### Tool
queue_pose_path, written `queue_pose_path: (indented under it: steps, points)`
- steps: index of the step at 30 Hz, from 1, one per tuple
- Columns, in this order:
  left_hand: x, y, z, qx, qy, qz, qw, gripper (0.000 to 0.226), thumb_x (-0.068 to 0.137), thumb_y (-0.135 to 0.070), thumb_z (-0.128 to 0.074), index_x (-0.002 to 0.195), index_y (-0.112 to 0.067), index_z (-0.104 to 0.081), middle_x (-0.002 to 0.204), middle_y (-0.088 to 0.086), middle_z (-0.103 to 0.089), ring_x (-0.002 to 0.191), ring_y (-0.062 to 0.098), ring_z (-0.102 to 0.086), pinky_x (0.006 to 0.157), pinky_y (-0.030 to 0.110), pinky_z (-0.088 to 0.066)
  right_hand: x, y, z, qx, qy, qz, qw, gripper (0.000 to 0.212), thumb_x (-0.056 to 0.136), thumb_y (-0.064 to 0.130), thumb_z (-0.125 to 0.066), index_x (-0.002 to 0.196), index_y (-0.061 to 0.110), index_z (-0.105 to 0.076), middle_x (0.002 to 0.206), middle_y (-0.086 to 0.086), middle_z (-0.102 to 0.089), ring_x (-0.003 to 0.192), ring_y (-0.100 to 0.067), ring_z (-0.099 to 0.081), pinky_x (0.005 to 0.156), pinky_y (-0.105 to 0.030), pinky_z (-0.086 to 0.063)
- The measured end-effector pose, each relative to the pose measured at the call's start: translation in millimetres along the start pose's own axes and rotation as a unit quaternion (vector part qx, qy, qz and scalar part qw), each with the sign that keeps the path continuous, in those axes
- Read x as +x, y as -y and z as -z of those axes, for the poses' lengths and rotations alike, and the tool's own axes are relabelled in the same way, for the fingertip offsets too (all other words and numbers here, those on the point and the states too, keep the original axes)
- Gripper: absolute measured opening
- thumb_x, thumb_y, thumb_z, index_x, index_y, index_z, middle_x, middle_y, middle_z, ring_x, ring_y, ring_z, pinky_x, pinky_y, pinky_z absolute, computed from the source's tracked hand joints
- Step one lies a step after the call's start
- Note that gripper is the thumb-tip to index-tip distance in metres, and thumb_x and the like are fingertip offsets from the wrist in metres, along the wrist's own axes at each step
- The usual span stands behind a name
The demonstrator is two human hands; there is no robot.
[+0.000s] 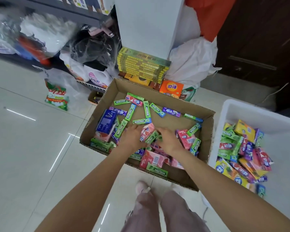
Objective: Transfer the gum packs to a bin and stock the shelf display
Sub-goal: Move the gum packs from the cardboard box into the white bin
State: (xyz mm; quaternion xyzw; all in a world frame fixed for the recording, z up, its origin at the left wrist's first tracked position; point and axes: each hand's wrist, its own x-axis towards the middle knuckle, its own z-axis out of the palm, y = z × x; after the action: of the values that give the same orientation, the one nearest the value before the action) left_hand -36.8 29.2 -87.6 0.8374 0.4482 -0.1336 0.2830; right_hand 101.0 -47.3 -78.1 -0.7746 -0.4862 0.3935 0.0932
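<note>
An open cardboard box (157, 91) sits on the floor in front of me, holding several loose gum packs (130, 113): green Doublemint sticks, pink, purple and blue packs. Both hands are down in the box's near half. My left hand (132, 137) lies palm down on the packs, fingers spread. My right hand (168, 139) lies beside it, fingers curled against a pink pack and green sticks (148, 133) between the hands. Whether either hand grips a pack is hidden. A white plastic bin (251, 113) at the right holds a heap of mixed gum packs (241, 153).
Beyond the box stand stacked yellow-green boxes (141, 65), an orange carton (172, 88) and a white sack (192, 61) against a white pillar. Bagged goods crowd a low shelf (40, 41) at the left. A green-red packet (57, 97) lies on the tiled floor. My legs (164, 210) are below.
</note>
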Motion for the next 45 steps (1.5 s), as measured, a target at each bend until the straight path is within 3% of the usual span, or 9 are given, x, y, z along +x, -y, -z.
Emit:
queue_pose_path:
  steps: [11,17,20,25,28,32,37,42,45]
  points:
    - [1.1,-9.6,6.4,-0.122,-0.043,0.001,0.992,0.062,0.076,-0.013,-0.075,0.131,-0.014,-0.047,0.125,0.009,-0.043,0.112,0.027,-0.049,0.096,0.038,-0.045,-9.1,-11.0,10.5,-0.041,-0.049,-0.016,0.998,0.034,0.086,0.007,-0.063,0.119,0.01,-0.06,0.12,-0.012,-0.058,0.11,-0.025,-0.054,0.092,-0.033,-0.045]
    - [-3.5,-17.0,10.2,-0.201,-0.042,0.014,0.979,0.042,0.083,-0.005,-0.066,0.121,-0.016,-0.052,0.109,0.009,-0.067,0.09,0.023,-0.066,0.074,0.034,-0.056,-17.8,-8.5,22.0,0.02,-0.124,-0.003,0.992,0.026,0.084,0.003,-0.064,0.11,0.009,-0.063,0.111,-0.008,-0.063,0.099,-0.02,-0.059,0.088,-0.027,-0.047]
    - [-9.6,-23.9,15.4,-0.227,-0.068,0.028,0.971,0.04,0.084,-0.009,-0.066,0.122,-0.016,-0.054,0.107,0.007,-0.069,0.086,0.02,-0.067,0.074,0.033,-0.056,-24.0,-9.0,30.3,0.069,-0.163,-0.003,0.984,0.024,0.084,0.002,-0.064,0.108,0.008,-0.062,0.104,-0.007,-0.064,0.089,-0.016,-0.059,0.083,-0.025,-0.049]
    - [-28.6,-46.9,29.4,-0.251,-0.107,0.043,0.961,0.04,0.085,-0.017,-0.067,0.123,-0.017,-0.055,0.101,0.003,-0.071,0.076,0.01,-0.065,0.055,0.015,-0.049,-42.5,-12.1,46.7,0.146,-0.189,-0.007,0.971,0.024,0.085,0.008,-0.066,0.108,0.009,-0.06,0.096,0.0,-0.062,0.085,-0.011,-0.058,0.081,-0.022,-0.049]
    - [-43.3,-76.7,35.6,-0.315,-0.125,0.03,0.94,0.038,0.083,-0.014,-0.069,0.12,-0.015,-0.056,0.092,-0.001,-0.07,0.07,0.013,-0.067,0.058,0.025,-0.055,-58.5,-19.5,64.9,0.17,-0.22,0.007,0.961,0.023,0.084,0.011,-0.066,0.106,0.012,-0.059,0.09,0.003,-0.061,0.08,-0.008,-0.057,0.073,-0.014,-0.045]
    - [-51.1,-138.1,37.5,-0.347,-0.147,-0.016,0.926,0.034,0.083,-0.011,-0.068,0.114,-0.019,-0.057,0.085,-0.015,-0.06,0.069,-0.009,-0.053,0.059,0.004,-0.043,-87.2,-48.8,100.9,0.222,-0.277,0.024,0.934,0.022,0.082,0.007,-0.066,0.096,0.018,-0.052,0.092,-0.002,-0.061,0.081,-0.011,-0.058,0.073,-0.02,-0.046]
    - [-38.4,-228.8,14.4,-0.33,-0.135,-0.059,0.932,0.039,0.082,-0.012,-0.068,0.118,-0.018,-0.057,0.09,0.001,-0.069,0.073,0.012,-0.062,0.065,0.023,-0.049,-118.7,-121.4,139.6,0.234,-0.351,-0.008,0.907,0.021,0.08,0.005,-0.066,0.096,0.013,-0.056,0.093,-0.004,-0.063,0.084,-0.015,-0.061,0.076,-0.027,-0.049]
    - [-15.2,-303.2,-31.8,-0.285,-0.108,-0.046,0.951,0.036,0.084,-0.012,-0.065,0.119,-0.012,-0.055,0.101,0.009,-0.07,0.084,0.026,-0.067,0.071,0.036,-0.054,-135.9,-205.2,157.6,0.188,-0.332,-0.069,0.922,0.028,0.082,0.008,-0.066,0.109,0.009,-0.059,0.092,-0.01,-0.064,0.08,-0.023,-0.059,0.073,-0.029,-0.042]
    - [3.0,-330.4,-56.3,-0.27,-0.087,-0.008,0.959,0.034,0.088,-0.017,-0.062,0.12,-0.011,-0.053,0.103,0.011,-0.069,0.086,0.029,-0.066,0.072,0.035,-0.053,-138.7,-237.9,160.2,0.161,-0.289,-0.091,0.939,0.028,0.085,0.007,-0.062,0.114,0.006,-0.061,0.078,-0.012,-0.059,0.071,-0.026,-0.057,0.065,-0.027,-0.037]
